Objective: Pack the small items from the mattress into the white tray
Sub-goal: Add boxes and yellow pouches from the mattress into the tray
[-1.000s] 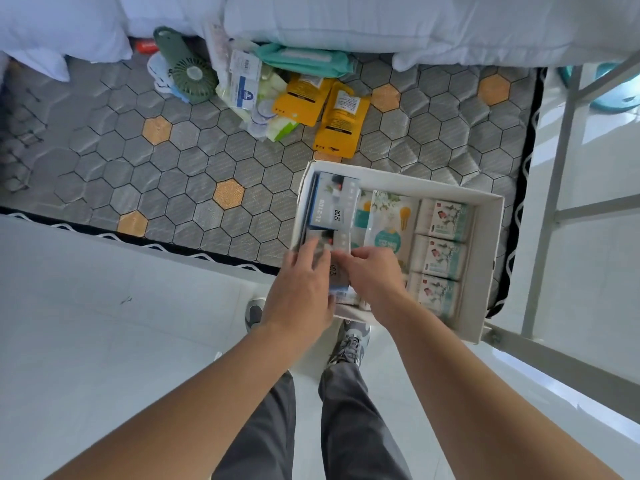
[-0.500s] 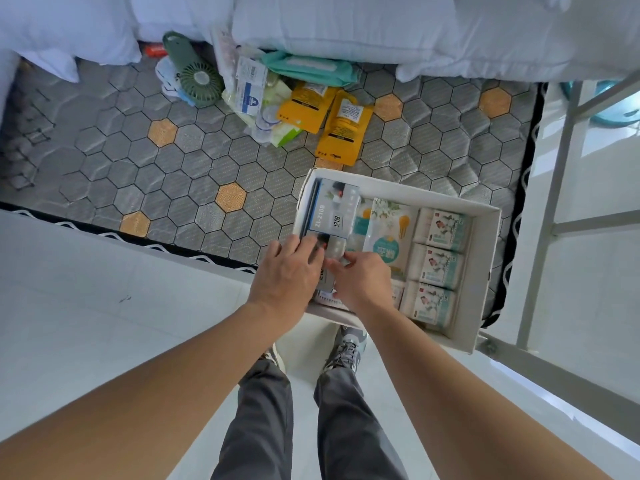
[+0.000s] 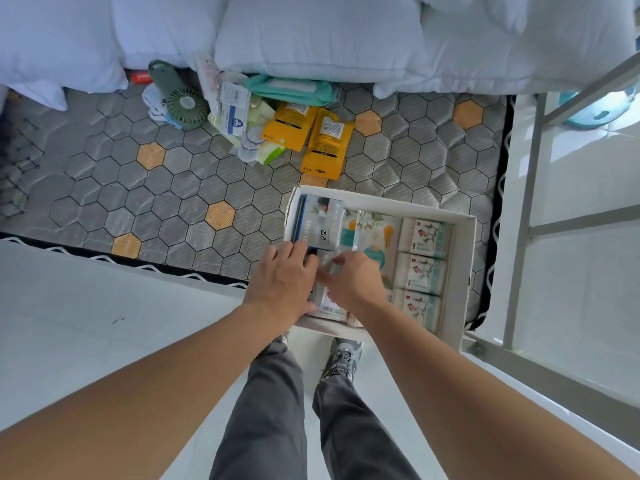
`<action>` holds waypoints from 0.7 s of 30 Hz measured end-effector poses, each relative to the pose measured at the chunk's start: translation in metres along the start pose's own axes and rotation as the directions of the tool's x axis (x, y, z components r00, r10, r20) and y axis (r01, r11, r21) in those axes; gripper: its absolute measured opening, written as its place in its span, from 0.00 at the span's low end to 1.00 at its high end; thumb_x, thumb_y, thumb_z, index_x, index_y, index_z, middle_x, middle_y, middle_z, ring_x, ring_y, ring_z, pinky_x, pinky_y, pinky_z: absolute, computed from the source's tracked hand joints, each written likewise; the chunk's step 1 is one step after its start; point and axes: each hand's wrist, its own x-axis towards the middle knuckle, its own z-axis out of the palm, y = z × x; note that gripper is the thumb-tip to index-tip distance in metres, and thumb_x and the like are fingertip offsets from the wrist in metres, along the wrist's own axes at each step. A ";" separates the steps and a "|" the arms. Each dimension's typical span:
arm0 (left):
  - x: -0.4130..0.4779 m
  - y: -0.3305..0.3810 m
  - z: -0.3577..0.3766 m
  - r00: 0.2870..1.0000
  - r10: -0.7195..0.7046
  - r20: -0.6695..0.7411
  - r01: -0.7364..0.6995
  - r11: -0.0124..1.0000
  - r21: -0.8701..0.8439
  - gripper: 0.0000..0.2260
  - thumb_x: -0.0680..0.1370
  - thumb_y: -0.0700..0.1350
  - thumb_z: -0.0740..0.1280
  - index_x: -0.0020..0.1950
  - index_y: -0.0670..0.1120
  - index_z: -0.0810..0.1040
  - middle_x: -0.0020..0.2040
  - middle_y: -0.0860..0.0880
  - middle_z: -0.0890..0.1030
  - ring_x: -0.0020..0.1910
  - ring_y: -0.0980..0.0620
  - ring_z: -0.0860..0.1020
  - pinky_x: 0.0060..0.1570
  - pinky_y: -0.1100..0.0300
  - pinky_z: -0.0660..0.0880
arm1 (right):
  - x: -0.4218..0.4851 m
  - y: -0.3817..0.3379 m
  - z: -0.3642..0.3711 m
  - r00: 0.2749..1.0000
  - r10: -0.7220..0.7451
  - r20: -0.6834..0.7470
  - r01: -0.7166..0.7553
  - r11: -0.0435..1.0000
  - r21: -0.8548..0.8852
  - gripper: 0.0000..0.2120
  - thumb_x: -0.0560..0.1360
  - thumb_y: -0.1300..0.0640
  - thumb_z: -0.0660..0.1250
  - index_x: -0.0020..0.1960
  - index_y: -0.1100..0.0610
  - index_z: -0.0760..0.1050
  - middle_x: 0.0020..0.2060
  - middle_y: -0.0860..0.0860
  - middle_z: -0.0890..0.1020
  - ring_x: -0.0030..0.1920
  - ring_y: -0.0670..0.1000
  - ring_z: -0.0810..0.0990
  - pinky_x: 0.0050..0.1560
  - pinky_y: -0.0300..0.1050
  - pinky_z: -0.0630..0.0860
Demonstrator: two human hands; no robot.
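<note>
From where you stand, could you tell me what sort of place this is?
Probably a bedroom: a bare quilted mattress in a white metal bed frame, white pillows along its far side, and a tiled floor.

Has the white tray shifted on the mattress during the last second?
No. The white tray keeps its far left corner just beside the same half-covered orange hexagon on the mattress.

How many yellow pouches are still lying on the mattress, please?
2. One yellow pouch lies beside the teal wipes pack; the other yellow pouch lies just right of it, nearer the white tray. More could be hidden under the pile or the pillows.
</note>
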 end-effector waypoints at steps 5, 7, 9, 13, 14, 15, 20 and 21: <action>-0.001 -0.019 0.007 0.994 0.103 -0.041 -0.106 0.991 -0.087 0.39 0.67 0.71 0.70 0.69 0.48 0.68 0.62 0.47 0.72 0.58 0.46 0.71 0.57 0.51 0.67 | 0.002 0.001 -0.010 0.995 -0.095 -0.040 0.092 0.993 -0.074 0.23 0.74 0.38 0.72 0.56 0.55 0.71 0.41 0.50 0.83 0.37 0.51 0.85 0.37 0.51 0.85; -0.001 -0.033 0.008 0.981 0.173 -0.092 -0.183 0.976 -0.116 0.43 0.68 0.73 0.66 0.74 0.47 0.65 0.62 0.46 0.73 0.57 0.45 0.73 0.57 0.50 0.70 | 0.001 0.004 -0.018 0.965 -0.213 -0.154 0.203 0.976 -0.078 0.18 0.76 0.40 0.70 0.52 0.55 0.73 0.34 0.49 0.82 0.31 0.48 0.83 0.32 0.47 0.82; 0.005 -0.048 0.006 0.955 0.188 -0.230 -0.227 0.961 -0.158 0.38 0.73 0.70 0.62 0.73 0.46 0.68 0.63 0.45 0.75 0.57 0.45 0.75 0.57 0.49 0.71 | 0.003 0.002 -0.029 0.893 -0.343 -0.293 0.331 0.939 -0.091 0.13 0.79 0.46 0.68 0.46 0.56 0.74 0.30 0.48 0.80 0.28 0.48 0.79 0.29 0.48 0.80; 0.043 -0.084 -0.013 0.910 -0.024 -0.414 -0.092 0.962 -0.258 0.25 0.78 0.57 0.62 0.68 0.42 0.75 0.62 0.42 0.77 0.56 0.43 0.75 0.54 0.48 0.71 | 0.021 -0.028 -0.052 0.720 -0.495 -0.486 0.466 0.864 -0.190 0.10 0.80 0.53 0.66 0.43 0.58 0.76 0.31 0.48 0.79 0.29 0.49 0.78 0.28 0.49 0.78; 0.059 -0.095 -0.017 0.916 -0.085 -0.393 -0.033 0.958 -0.283 0.23 0.78 0.54 0.64 0.68 0.42 0.75 0.63 0.42 0.76 0.58 0.42 0.74 0.56 0.47 0.71 | 0.028 -0.039 -0.056 0.692 -0.515 -0.507 0.478 0.852 -0.214 0.08 0.80 0.55 0.67 0.43 0.58 0.76 0.33 0.48 0.79 0.30 0.50 0.77 0.29 0.48 0.78; 0.074 -0.105 -0.020 0.928 -0.141 -0.346 0.032 0.953 -0.302 0.22 0.77 0.51 0.65 0.68 0.43 0.75 0.64 0.41 0.75 0.61 0.41 0.74 0.58 0.45 0.70 | 0.036 -0.051 -0.060 0.670 -0.537 -0.513 0.485 0.840 -0.245 0.07 0.79 0.57 0.67 0.44 0.58 0.76 0.34 0.48 0.79 0.31 0.50 0.77 0.30 0.47 0.78; 0.143 -0.144 -0.033 0.958 -0.203 -0.204 0.139 0.947 -0.290 0.21 0.76 0.43 0.68 0.69 0.43 0.74 0.70 0.42 0.71 0.66 0.41 0.72 0.64 0.44 0.69 | 0.104 -0.094 -0.070 0.770 -0.532 -0.352 0.406 0.835 -0.372 0.12 0.79 0.60 0.65 0.61 0.58 0.79 0.55 0.53 0.81 0.48 0.54 0.81 0.38 0.43 0.74; 0.155 -0.149 -0.034 0.962 -0.187 -0.198 0.129 0.954 -0.271 0.22 0.76 0.43 0.69 0.70 0.43 0.73 0.71 0.42 0.71 0.67 0.40 0.71 0.65 0.44 0.69 | 0.120 -0.097 -0.072 0.812 -0.497 -0.305 0.372 0.844 -0.386 0.15 0.79 0.60 0.65 0.66 0.56 0.77 0.60 0.54 0.79 0.54 0.55 0.80 0.42 0.44 0.73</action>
